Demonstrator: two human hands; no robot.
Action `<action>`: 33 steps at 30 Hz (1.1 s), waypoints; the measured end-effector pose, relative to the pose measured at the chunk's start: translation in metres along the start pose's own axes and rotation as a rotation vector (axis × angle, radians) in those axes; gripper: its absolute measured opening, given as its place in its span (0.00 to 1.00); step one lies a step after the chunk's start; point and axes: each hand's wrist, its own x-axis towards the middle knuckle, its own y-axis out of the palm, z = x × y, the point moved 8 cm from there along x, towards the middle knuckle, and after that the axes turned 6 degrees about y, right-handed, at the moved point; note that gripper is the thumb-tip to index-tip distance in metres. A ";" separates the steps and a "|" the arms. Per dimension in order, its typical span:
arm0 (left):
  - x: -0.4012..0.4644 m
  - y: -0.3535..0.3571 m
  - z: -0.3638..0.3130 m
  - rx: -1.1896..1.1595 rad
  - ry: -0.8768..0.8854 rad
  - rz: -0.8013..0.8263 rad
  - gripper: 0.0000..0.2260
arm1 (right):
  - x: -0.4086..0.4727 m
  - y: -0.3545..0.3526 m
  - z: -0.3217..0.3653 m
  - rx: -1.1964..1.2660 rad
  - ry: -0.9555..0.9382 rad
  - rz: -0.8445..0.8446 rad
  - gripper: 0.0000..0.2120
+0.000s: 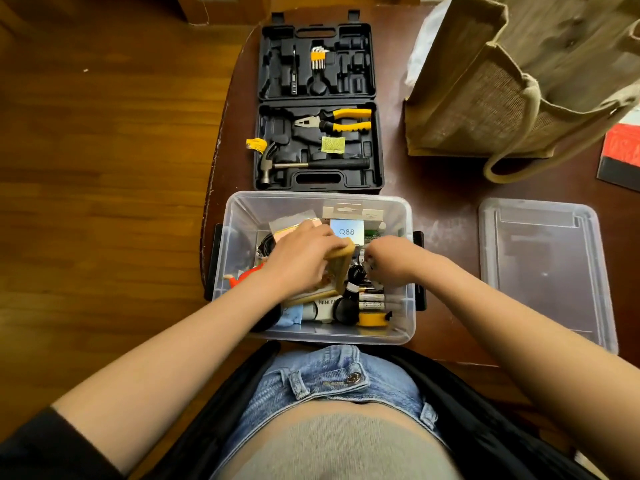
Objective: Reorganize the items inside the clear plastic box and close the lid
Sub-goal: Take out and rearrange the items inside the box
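Hands crowd box [242, 216] (lid [543, 268] beside) — left [299, 261] grips tan block [341, 268], right [388, 259] curled, grasp unclear.

Dark table [440, 181]; on it: clear box [242, 216], lid [543, 268], open tool case [318, 98], jute bag [485, 109], red-black booklet [621, 154].

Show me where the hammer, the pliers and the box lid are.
hammer [322, 165]: head view, on its handle.
pliers [348, 125]: head view, on a yellow handle.
box lid [543, 268]: head view, on its flat middle.
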 end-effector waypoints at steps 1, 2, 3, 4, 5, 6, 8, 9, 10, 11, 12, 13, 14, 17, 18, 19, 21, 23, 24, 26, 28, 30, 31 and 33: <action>-0.003 -0.004 0.006 -0.024 -0.016 -0.019 0.23 | 0.003 0.004 0.002 -0.053 -0.004 0.008 0.15; -0.005 -0.008 0.010 -0.038 -0.028 -0.035 0.22 | 0.006 0.009 0.003 -0.095 -0.003 0.015 0.16; -0.007 -0.011 0.014 -0.047 -0.038 -0.043 0.22 | 0.009 0.014 0.004 -0.126 0.003 0.028 0.16; -0.007 -0.013 0.016 -0.052 -0.047 -0.041 0.22 | 0.012 0.019 0.004 -0.150 0.009 0.041 0.16; -0.007 -0.014 0.016 -0.040 -0.053 -0.033 0.22 | 0.015 0.024 0.004 -0.170 0.018 0.056 0.15; -0.005 -0.013 0.012 0.003 -0.052 -0.015 0.21 | 0.018 0.029 0.005 -0.186 0.024 0.068 0.15; 0.000 -0.012 0.000 0.135 -0.034 0.009 0.18 | 0.022 0.037 0.007 -0.202 0.033 0.088 0.14; 0.002 -0.011 -0.008 0.173 -0.015 -0.007 0.16 | 0.025 0.042 0.007 -0.212 0.037 0.101 0.14; 0.003 -0.010 -0.018 0.177 0.016 -0.038 0.13 | 0.026 0.043 0.008 -0.217 0.035 0.111 0.13; 0.005 -0.007 -0.030 0.147 0.059 -0.064 0.11 | 0.027 0.045 0.008 -0.231 0.028 0.132 0.10; 0.005 -0.003 -0.042 0.094 0.108 -0.066 0.09 | 0.026 0.048 0.009 -0.257 0.004 0.166 0.05; 0.006 0.002 -0.051 0.034 0.141 -0.045 0.07 | 0.027 0.052 0.009 -0.285 -0.013 0.206 0.05; 0.008 0.007 -0.055 -0.010 0.141 -0.013 0.05 | 0.027 0.056 0.009 -0.316 -0.022 0.236 0.08; 0.019 0.019 -0.042 0.010 0.042 0.123 0.07 | 0.026 0.058 0.011 -0.344 -0.044 0.239 0.07; 0.020 0.026 -0.039 0.018 0.036 0.186 0.10 | 0.027 0.056 0.012 -0.341 -0.056 0.227 0.07; 0.019 0.036 -0.038 0.007 0.052 0.259 0.10 | 0.028 0.054 0.012 -0.332 -0.066 0.213 0.06; 0.013 0.062 -0.044 -0.037 0.119 0.426 0.09 | 0.028 0.045 0.013 -0.315 -0.087 0.162 0.05; 0.004 0.089 -0.048 -0.083 0.170 0.585 0.14 | 0.029 0.036 0.009 -0.279 -0.077 0.117 0.07; 0.000 0.101 -0.047 -0.101 0.176 0.646 0.17 | 0.029 0.035 0.008 -0.273 -0.071 0.113 0.08; 0.000 0.117 -0.043 -0.106 0.176 0.689 0.21 | 0.030 0.036 0.007 -0.282 -0.073 0.128 0.11; 0.004 0.126 -0.041 -0.046 0.192 0.667 0.21 | 0.030 0.037 0.007 -0.296 -0.075 0.139 0.13; 0.009 0.129 -0.041 0.058 0.235 0.619 0.19 | 0.032 0.038 0.006 -0.284 -0.064 0.153 0.13; 0.010 0.129 -0.041 0.093 0.256 0.602 0.18 | 0.032 0.039 0.006 -0.281 -0.061 0.159 0.14; 0.012 0.129 -0.040 0.119 0.282 0.581 0.15 | 0.033 0.039 0.006 -0.285 -0.061 0.157 0.13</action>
